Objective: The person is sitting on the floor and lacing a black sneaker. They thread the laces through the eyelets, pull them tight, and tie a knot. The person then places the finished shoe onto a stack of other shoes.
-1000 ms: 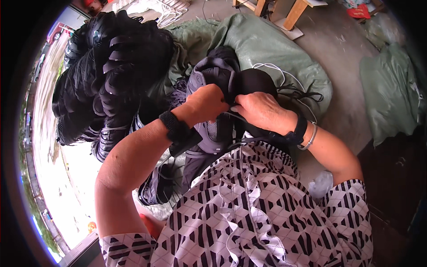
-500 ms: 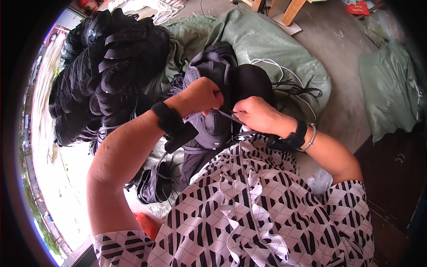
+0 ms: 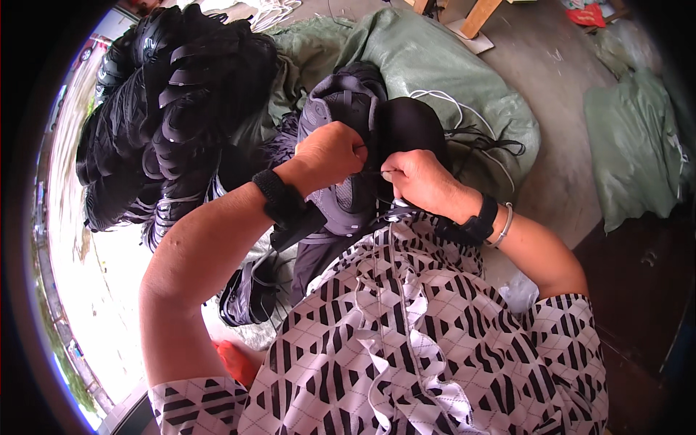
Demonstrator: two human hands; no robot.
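Note:
A dark grey shoe upper [image 3: 346,210] lies across my lap, its padded collar pointing away from me. Over its middle my left hand [image 3: 330,158] is closed in a fist, fingers curled out of sight. Just to the right, my right hand [image 3: 422,180] pinches a thin dark shoelace [image 3: 373,172] between thumb and forefinger. The lace spans the short gap between both hands; its end inside my left fist is hidden. A smooth black rounded piece [image 3: 412,129] sits beyond my right hand, beside the upper.
A big heap of black shoe uppers [image 3: 181,109] rises at the left. Green woven sacks [image 3: 435,69] spread behind my lap, with white cord and black laces on them. Another green sack [image 3: 631,152] stands at the right. A dark shoe upper [image 3: 250,293] lies below my left forearm.
My left hand has shifted slightly up, and my right hand slightly up too. The grey lace that slanted between them now shows as a thin, nearly level dark strand.

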